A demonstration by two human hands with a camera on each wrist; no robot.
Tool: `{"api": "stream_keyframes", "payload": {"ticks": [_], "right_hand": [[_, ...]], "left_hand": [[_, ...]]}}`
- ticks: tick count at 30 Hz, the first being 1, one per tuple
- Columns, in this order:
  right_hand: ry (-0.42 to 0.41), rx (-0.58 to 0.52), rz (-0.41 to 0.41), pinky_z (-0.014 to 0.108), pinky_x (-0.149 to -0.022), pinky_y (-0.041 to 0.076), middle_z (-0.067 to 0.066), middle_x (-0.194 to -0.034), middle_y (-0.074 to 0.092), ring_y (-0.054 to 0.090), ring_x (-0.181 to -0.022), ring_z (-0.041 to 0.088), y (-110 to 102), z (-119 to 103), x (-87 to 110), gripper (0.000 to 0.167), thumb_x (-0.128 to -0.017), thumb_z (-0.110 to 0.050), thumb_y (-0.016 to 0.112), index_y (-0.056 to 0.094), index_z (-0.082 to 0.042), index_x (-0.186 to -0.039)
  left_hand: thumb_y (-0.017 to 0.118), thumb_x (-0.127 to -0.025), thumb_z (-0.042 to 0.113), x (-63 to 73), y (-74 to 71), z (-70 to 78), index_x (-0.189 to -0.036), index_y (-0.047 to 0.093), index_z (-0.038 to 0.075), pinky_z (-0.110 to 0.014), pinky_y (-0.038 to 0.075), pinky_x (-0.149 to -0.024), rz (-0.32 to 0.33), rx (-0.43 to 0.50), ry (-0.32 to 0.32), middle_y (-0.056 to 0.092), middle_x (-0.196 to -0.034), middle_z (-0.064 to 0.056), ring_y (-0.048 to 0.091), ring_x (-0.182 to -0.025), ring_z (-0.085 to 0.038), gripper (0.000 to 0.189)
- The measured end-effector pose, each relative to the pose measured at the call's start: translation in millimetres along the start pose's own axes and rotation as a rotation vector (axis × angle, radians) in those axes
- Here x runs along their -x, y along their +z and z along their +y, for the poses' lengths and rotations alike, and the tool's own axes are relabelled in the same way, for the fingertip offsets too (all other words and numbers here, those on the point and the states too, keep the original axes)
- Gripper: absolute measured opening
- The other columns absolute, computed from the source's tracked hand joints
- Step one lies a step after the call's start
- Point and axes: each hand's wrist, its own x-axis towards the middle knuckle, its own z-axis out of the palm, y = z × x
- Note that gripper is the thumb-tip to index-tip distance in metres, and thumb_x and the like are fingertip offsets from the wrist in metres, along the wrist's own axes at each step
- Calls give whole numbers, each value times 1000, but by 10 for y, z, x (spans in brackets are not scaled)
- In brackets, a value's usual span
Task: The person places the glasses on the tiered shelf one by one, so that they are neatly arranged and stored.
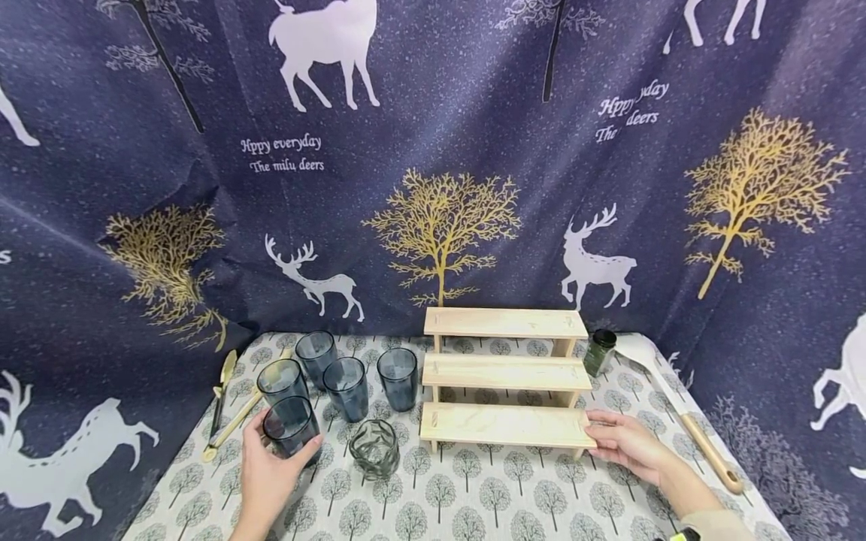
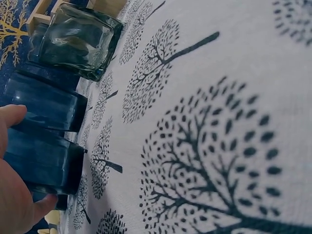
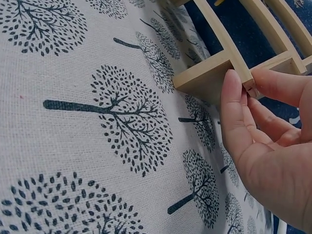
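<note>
A blue glass (image 1: 292,428) is on the left part of the bench (image 1: 440,518), nearer the left edge than the right; whether its base touches the cloth I cannot tell. The left grip (image 1: 269,475) grasps it, thumb on one side and fingers curled round the other. The right grip (image 1: 631,446) pinches the right end of the lowest board of a wooden rack (image 1: 507,425), fingers and thumb on either side of its corner. The three-step rack stands right of the middle of the bench, its top board toward the far edge.

Just beyond the held glass stands a second blue glass (image 1: 283,380). Three more follow: a third blue glass (image 1: 316,358) nearest the far edge, a fourth blue glass (image 1: 346,391) to its right, and a fifth blue glass (image 1: 398,380) beside the rack. A wavy clear glass (image 1: 375,451) stands in front of them.

Two long utensils lie along the left edge: a gold spoon (image 1: 229,367) with a dark handle and a gold-coloured utensil (image 1: 237,425). A dark green jar (image 1: 600,353) stands near the far right corner, and a spatula (image 1: 710,457) lies along the right edge. A deer-print backdrop (image 1: 440,113) hangs behind.
</note>
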Motion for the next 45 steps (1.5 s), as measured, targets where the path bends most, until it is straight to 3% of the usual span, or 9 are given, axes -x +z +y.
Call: {"api": "stream_keyframes", "payload": {"ticks": [5,9,15,19,25,30,34,38,45], "right_hand": [[10,-5,-3,28,-83,60,7,-105,73,72,-91,14,2,-10,1,57,-103,-9,62,37,18,-147],[7,14,-7,29,-85,60,6,-108,72,72,-94,15,-6,4,-20,63,-104,-9,60,28,22,-149],[15,23,11,30,-85,60,6,-108,72,72,-95,16,-20,11,-37,70,-103,-8,62,21,22,-151],[25,23,28,29,-83,60,6,-106,73,72,-92,15,-16,6,-25,71,-102,-8,63,22,22,-151],[25,12,36,27,-81,60,7,-105,72,72,-90,13,-10,1,-19,66,-102,-8,63,28,21,-150],[20,3,30,26,-80,60,7,-104,72,71,-87,12,-3,-15,-21,61,-103,-7,62,32,20,-148],[21,8,31,26,-79,60,7,-104,72,71,-86,12,-7,-35,-1,63,-103,-7,63,30,21,-148],[29,13,38,27,-80,60,6,-105,73,71,-89,13,-2,-46,3,66,-102,-8,63,28,21,-149],[32,11,36,26,-80,59,6,-105,73,70,-89,12,10,-29,-22,67,-103,-8,62,25,22,-150]], "left_hand": [[98,-72,28,2,8,-21,-156,32,4,-52,41,-93,15,3,1,53,-132,-24,56,-121,-42,110],[99,-71,27,-1,6,-33,-155,35,3,-47,41,-91,28,-1,9,54,-130,-23,57,-119,-42,108],[100,-68,24,-5,-28,54,-152,42,6,-40,38,-86,71,-2,34,58,-121,-17,57,-110,-31,104],[101,-67,28,1,-82,223,-151,44,9,-35,40,-82,72,-18,45,57,-119,-13,54,-105,-24,103],[101,-68,26,-55,-173,557,-150,46,13,-7,47,-68,43,33,108,55,-119,-7,49,-102,-13,100],[101,-68,24,-162,-163,908,-150,49,19,-10,49,-73,10,98,186,57,-121,-1,52,-102,-11,98],[101,-68,25,-289,-14,1191,-149,52,23,-13,52,-74,-32,144,265,60,-124,0,57,-102,-11,95],[101,-67,29,-428,229,1461,-149,53,24,-20,55,-73,-92,174,352,62,-123,2,60,-98,-11,95],[99,-69,40,-575,792,1947,-148,51,31,-39,55,-82,-234,240,391,64,-119,6,64,-100,-14,93]]}}
